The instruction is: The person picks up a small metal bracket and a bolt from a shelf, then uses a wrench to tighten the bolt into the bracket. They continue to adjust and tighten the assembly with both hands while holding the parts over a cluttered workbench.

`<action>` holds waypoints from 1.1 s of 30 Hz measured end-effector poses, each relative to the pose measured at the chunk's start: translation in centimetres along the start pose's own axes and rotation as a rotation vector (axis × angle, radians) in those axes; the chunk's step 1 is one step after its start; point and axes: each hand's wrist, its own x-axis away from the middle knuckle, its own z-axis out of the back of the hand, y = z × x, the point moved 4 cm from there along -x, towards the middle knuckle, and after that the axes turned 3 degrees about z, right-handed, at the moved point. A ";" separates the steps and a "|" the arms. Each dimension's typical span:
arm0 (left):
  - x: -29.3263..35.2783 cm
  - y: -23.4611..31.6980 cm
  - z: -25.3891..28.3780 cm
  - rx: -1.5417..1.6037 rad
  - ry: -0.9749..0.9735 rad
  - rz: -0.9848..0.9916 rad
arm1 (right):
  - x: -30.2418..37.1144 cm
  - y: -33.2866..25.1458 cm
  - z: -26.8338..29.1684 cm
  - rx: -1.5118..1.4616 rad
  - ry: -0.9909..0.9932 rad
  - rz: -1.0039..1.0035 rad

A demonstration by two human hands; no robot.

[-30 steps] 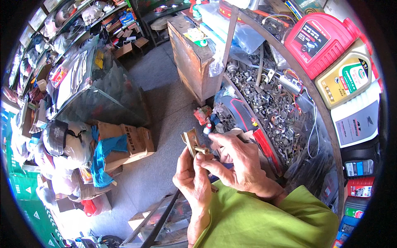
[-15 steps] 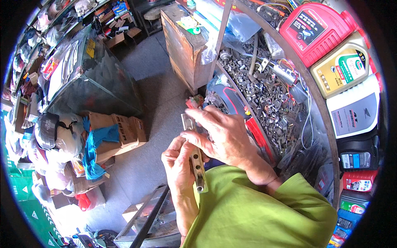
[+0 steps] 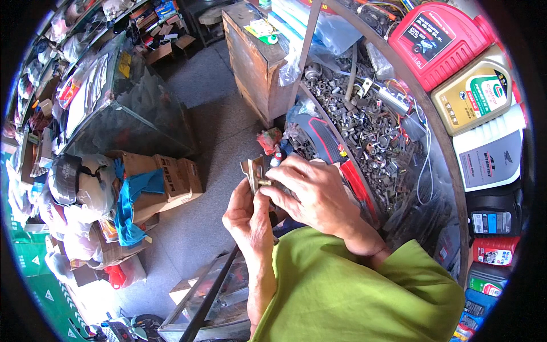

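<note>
My left hand (image 3: pixel 249 215) is closed round a brass-coloured metal channel (image 3: pixel 251 171), thumb against fingers. The channel is tilted up, and its lower part is hidden by the hand. From the right, my right hand (image 3: pixel 322 196) reaches across, its thumb and fingertips at a short brass-coloured cylinder (image 3: pixel 264 182) beside the channel. Whether that cylinder is fixed to the channel or loose, I cannot tell. Both hands are close together in front of my green sleeve.
A bin of loose metal parts (image 3: pixel 364 137) lies to the right, with oil jugs (image 3: pixel 436 43) along the rim beyond it. A wooden cabinet (image 3: pixel 253 71) stands ahead. Cardboard boxes (image 3: pixel 179 179) and a glass case (image 3: pixel 139 122) are left. A metal-framed case (image 3: pixel 213 330) stands near.
The metal channel has turned, so its row of holes no longer faces me. My right hand has shifted from the channel's upper end down to the short cylinder.
</note>
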 end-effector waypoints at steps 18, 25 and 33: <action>2.3 2.9 -1.0 -0.442 0.225 -0.354 | 2.2 -0.7 0.5 -0.162 0.143 -0.021; 2.4 3.3 -1.3 -0.535 0.175 -0.374 | 2.9 0.1 -0.1 -0.236 0.103 -0.039; 2.4 2.6 -1.8 -0.477 0.124 -0.342 | 3.0 0.2 -0.2 -0.077 0.163 -0.091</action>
